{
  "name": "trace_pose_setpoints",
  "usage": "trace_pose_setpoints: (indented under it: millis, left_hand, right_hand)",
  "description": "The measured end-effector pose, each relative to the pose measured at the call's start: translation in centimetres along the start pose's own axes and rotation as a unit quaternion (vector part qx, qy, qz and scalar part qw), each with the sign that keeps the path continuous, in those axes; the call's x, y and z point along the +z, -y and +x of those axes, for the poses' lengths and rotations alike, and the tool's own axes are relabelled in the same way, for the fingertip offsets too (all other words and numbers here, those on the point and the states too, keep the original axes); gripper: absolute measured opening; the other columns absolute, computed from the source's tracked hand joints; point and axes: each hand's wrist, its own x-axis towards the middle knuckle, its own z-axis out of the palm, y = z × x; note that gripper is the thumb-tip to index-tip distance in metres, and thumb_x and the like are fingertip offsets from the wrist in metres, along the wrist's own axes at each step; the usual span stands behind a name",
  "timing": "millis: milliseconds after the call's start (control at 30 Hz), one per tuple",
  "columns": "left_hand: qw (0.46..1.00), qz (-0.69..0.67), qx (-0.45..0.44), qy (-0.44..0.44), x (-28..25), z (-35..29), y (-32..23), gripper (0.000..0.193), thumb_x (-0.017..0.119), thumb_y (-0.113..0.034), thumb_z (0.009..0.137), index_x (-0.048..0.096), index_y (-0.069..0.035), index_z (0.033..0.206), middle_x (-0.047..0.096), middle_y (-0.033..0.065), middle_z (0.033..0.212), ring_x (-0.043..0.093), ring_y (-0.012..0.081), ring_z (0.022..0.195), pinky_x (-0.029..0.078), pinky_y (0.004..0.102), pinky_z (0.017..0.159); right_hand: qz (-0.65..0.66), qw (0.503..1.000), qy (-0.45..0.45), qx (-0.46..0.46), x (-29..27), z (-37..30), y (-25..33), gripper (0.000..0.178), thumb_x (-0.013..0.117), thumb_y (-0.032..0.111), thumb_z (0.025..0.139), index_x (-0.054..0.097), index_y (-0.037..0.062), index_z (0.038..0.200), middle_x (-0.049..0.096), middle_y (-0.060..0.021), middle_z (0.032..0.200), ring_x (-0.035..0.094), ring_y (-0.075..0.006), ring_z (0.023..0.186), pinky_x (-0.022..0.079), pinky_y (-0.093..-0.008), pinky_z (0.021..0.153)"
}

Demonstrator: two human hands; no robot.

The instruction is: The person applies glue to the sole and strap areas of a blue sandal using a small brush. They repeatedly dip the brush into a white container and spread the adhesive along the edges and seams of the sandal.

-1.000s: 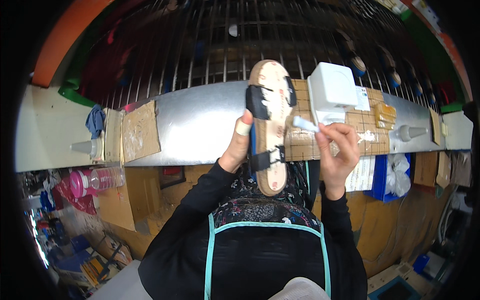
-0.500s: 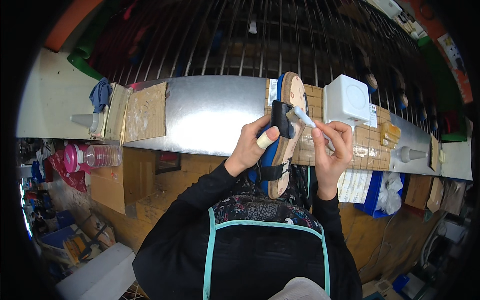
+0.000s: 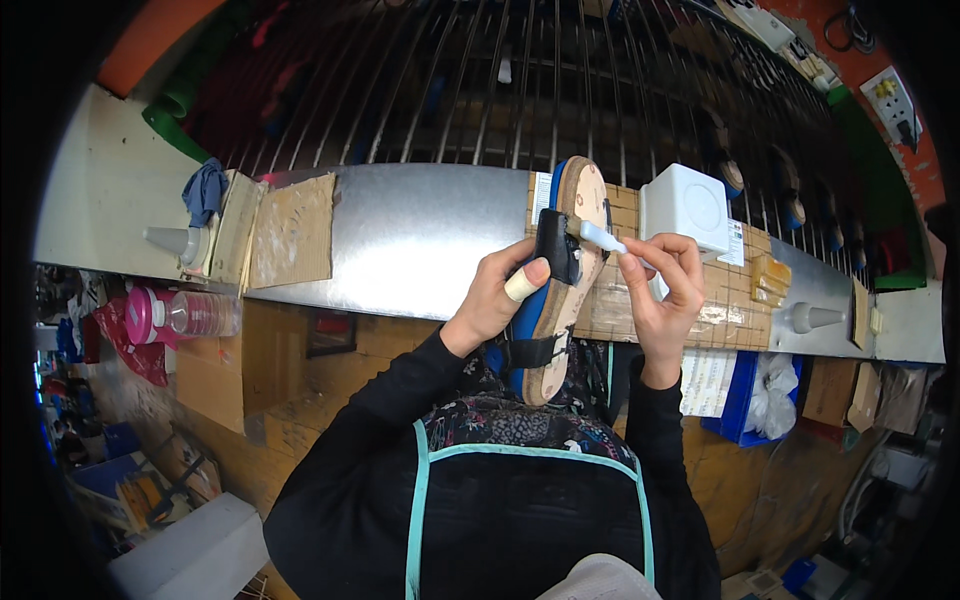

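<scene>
My left hand (image 3: pixel 492 298), its thumb wrapped in pale tape, is closed around the side of a sandal (image 3: pixel 590 192). The sandal has a tan footbed, a blue side and black straps, and it is held upright lengthwise in front of me. My left thumb lies beside the wide black strap (image 3: pixel 552 248). Between the fingertips of my right hand (image 3: pixel 667 295) is a small brush (image 3: pixel 603 238) with a whitish handle. Its tip meets the inner edge of the wide strap, near the footbed. The fingers partly cover the handle.
Beyond the sandal runs a metal bench (image 3: pixel 400 230), with brown-taped cardboard (image 3: pixel 700 315) and a white square container (image 3: pixel 684 208) on it. Metal bars (image 3: pixel 480 90) stretch behind. A grey cone (image 3: pixel 815 316) and a yellowish block (image 3: pixel 770 278) stand right; a blue bin (image 3: pixel 735 400) sits below.
The brush tip has moved a little left and down, onto the edge of the wide strap. My right hand has followed slightly. The left hand keeps its hold on the sandal.
</scene>
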Motion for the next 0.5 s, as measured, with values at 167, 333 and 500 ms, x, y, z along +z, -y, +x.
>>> trace_pose_setpoints:
  millis: [167, 333, 500]
  left_hand:
    - [1.0, -0.001, -0.017, 0.019, 0.2, 0.3, -0.5, 0.07, 0.051, -0.06, 0.091, 0.061, 0.005, 0.113, 0.067, 0.0138, 0.098, 0.063, 0.0171, 0.091, 0.05, 0.0286, 0.079]
    - [0.999, 0.01, -0.035, 0.03, 0.5, 0.7, -0.8, 0.069, 0.05, -0.06, 0.092, 0.062, 0.006, 0.11, 0.066, 0.0135, 0.096, 0.063, 0.0163, 0.089, 0.05, 0.0276, 0.078]
    - [0.997, -0.015, -0.066, 0.038, 1.0, 0.9, -0.8, 0.068, 0.049, -0.059, 0.093, 0.062, 0.006, 0.108, 0.065, 0.0119, 0.095, 0.061, 0.0146, 0.087, 0.049, 0.027, 0.077]
  right_hand:
    - [-0.05, 0.998, 0.014, -0.043, -1.1, 0.2, -0.7, 0.017, 0.077, 0.008, 0.075, 0.075, 0.0071, 0.093, 0.058, -0.0013, 0.084, 0.049, -0.0128, 0.069, 0.036, -0.0279, 0.069]
    - [-0.059, 0.997, 0.016, -0.05, -1.9, 0.1, -0.9, 0.018, 0.078, 0.008, 0.074, 0.075, 0.0078, 0.092, 0.059, -0.0011, 0.084, 0.049, -0.0142, 0.072, 0.035, -0.0288, 0.069]
    - [-0.078, 0.995, 0.0, -0.056, -2.4, -0.4, -1.3, 0.018, 0.078, 0.008, 0.074, 0.076, 0.0089, 0.092, 0.059, -0.0014, 0.084, 0.048, -0.0149, 0.074, 0.035, -0.0285, 0.069]
